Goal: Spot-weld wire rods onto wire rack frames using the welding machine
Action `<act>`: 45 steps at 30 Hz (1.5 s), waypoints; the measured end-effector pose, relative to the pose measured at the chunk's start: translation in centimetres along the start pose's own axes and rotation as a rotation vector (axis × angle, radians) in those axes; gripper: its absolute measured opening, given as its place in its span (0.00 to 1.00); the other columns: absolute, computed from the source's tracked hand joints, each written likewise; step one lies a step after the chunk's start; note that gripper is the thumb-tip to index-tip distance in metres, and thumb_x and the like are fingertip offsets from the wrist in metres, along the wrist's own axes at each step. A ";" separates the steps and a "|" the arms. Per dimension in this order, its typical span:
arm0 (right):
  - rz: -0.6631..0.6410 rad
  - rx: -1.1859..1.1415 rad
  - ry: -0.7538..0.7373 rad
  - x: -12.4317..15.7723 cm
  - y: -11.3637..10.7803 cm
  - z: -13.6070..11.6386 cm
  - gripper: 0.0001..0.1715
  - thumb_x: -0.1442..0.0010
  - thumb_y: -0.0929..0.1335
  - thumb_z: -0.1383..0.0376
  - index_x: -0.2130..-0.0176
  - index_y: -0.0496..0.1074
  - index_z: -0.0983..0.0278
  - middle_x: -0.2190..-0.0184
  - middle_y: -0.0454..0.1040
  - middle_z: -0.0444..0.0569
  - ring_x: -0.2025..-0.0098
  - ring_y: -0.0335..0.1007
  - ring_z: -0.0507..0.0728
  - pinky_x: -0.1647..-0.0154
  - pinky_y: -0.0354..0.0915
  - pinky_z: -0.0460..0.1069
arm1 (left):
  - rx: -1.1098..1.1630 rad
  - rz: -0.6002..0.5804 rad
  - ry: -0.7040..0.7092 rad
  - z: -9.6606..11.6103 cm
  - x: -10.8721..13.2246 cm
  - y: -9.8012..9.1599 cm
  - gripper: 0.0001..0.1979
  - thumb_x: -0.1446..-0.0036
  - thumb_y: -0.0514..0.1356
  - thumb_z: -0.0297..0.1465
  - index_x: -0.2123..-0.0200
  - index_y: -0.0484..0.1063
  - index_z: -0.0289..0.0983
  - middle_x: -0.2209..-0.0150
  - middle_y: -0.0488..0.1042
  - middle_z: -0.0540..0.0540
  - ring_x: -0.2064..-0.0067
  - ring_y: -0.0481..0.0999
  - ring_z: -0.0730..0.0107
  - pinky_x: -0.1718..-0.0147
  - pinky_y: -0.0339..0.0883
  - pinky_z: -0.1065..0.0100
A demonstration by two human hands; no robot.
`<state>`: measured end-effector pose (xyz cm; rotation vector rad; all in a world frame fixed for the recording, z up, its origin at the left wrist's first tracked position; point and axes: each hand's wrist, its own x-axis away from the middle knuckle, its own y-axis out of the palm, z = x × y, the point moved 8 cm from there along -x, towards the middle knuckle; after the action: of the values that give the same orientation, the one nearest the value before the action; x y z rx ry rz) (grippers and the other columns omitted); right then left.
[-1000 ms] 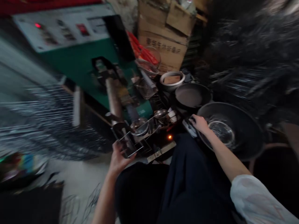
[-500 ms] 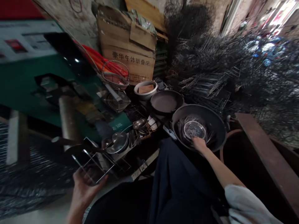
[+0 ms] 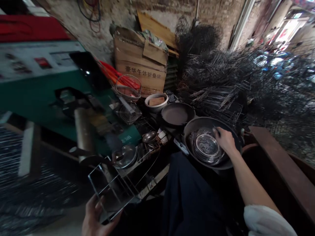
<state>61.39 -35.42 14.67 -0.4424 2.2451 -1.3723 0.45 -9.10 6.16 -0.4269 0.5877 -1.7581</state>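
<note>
At the lower left, my left hand [image 3: 99, 218] grips a rectangular metal wire frame [image 3: 123, 207] by its near end. The frame's far end reaches beneath a dark metal machine part [image 3: 92, 160]. My right hand [image 3: 226, 141] is over the right side of a large dark pan [image 3: 190, 126], with thumb and fingers pinched together. What they pinch, if anything, is too small to make out. Inside the pan sits a round metal bowl [image 3: 218, 149] full of short wire pieces [image 3: 206, 145]. More thin wires [image 3: 200, 157] lie around the bowl.
A green machine [image 3: 36, 93] fills the left side. A second shallow pan [image 3: 177, 114], a white basin [image 3: 147, 102] and a cardboard box [image 3: 140, 62] stand beyond. Tangled wire [image 3: 221, 75] is heaped at the right, near a rusty metal beam [image 3: 278, 173].
My right hand has lifted from the bowl's near edge and moved right, fingers now pinched. My left hand and the wire frame sit lower and further right in view; the camera has also shifted.
</note>
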 end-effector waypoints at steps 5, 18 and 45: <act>0.024 -0.602 -0.424 -2.0 -1.0 -10.2 0.23 0.32 0.64 0.52 0.49 0.78 0.62 0.54 0.81 0.55 0.51 0.76 0.63 0.47 0.69 0.55 | 0.043 -0.007 0.098 0.7 0.6 1.0 0.50 0.63 0.76 0.44 0.37 0.58 0.46 0.47 0.80 0.38 0.44 0.79 0.27 0.43 0.69 0.25; -0.599 -1.065 -0.457 3.2 12.7 -30.4 0.37 0.47 0.73 0.35 0.79 0.59 0.61 0.80 0.54 0.39 0.75 0.49 0.50 0.75 0.49 0.46 | -0.010 0.010 0.317 3.8 2.9 1.6 0.50 0.54 0.71 0.36 0.32 0.52 0.38 0.36 0.64 0.31 0.34 0.70 0.38 0.35 0.65 0.38; -0.857 -0.948 -0.499 5.5 21.3 -34.7 0.36 0.52 0.75 0.37 0.80 0.62 0.61 0.81 0.59 0.40 0.77 0.54 0.51 0.76 0.55 0.47 | 0.260 0.049 0.283 1.2 1.6 2.0 0.56 0.59 0.73 0.32 0.29 0.48 0.38 0.35 0.64 0.30 0.33 0.68 0.39 0.32 0.62 0.39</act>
<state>37.24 -2.88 7.95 -1.9681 2.1674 -0.2494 2.33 -11.30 5.93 0.0184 0.5513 -1.8314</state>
